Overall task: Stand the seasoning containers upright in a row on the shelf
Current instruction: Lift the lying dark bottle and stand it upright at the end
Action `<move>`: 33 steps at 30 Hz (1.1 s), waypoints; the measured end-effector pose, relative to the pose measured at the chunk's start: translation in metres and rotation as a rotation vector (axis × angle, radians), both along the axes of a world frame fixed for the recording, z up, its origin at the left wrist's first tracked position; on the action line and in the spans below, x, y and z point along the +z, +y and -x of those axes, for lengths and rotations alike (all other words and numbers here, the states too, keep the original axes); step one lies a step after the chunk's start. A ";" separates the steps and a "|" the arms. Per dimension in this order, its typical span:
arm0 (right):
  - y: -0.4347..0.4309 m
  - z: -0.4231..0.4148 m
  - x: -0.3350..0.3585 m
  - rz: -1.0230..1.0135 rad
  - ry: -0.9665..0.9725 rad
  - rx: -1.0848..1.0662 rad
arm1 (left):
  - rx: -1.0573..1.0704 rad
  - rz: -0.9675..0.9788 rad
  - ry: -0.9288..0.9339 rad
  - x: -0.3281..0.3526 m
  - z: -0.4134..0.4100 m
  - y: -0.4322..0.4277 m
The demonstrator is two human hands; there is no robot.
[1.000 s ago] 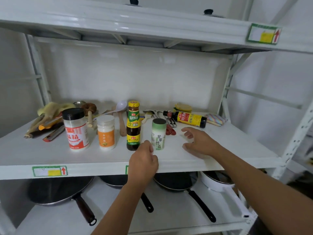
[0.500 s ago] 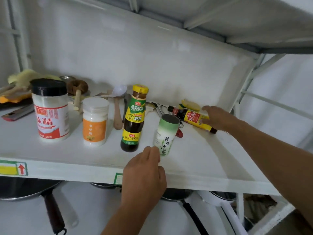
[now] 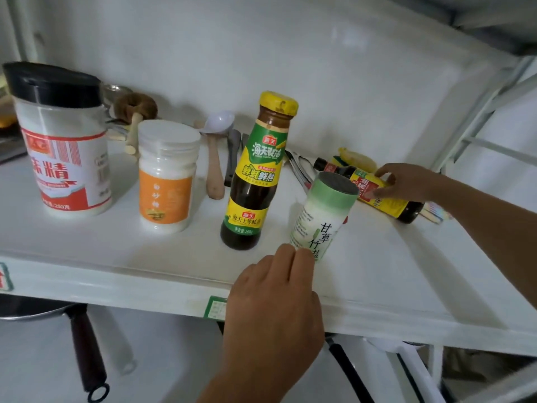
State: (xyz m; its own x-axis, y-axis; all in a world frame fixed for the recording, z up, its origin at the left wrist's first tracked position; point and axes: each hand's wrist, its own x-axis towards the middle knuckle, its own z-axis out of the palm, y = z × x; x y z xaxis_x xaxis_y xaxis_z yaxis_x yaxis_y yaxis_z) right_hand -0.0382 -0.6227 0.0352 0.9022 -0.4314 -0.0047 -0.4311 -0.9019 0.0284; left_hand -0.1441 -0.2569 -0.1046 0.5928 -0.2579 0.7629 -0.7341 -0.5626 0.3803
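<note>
Upright in a row on the white shelf (image 3: 116, 257) stand a black-lidded white jar with a red label (image 3: 62, 146), a white jar with an orange label (image 3: 165, 181), a dark sauce bottle with a yellow cap (image 3: 255, 175) and a green-topped salt shaker (image 3: 322, 216). My left hand (image 3: 276, 309) rests at the shelf's front edge, fingertips touching the shaker's base. A dark bottle with a yellow-red label (image 3: 386, 199) lies on its side at the back right. My right hand (image 3: 406, 181) is closed around its middle.
Behind the row lie a wooden-handled spoon (image 3: 215, 158), a wooden honey dipper (image 3: 135, 112), metal tongs (image 3: 299, 170) and a yellow sponge (image 3: 357, 158). A pan handle (image 3: 87, 350) shows on the lower shelf. The shelf's right upright (image 3: 476, 112) stands close to my right hand.
My right hand has reached back and closed on the lying bottle. The view has moved closer to the shelf. My left hand stays by the shaker.
</note>
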 end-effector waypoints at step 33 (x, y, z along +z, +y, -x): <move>0.144 0.161 -0.045 -0.773 -0.961 -0.030 | -0.038 -0.081 0.208 0.018 0.016 0.012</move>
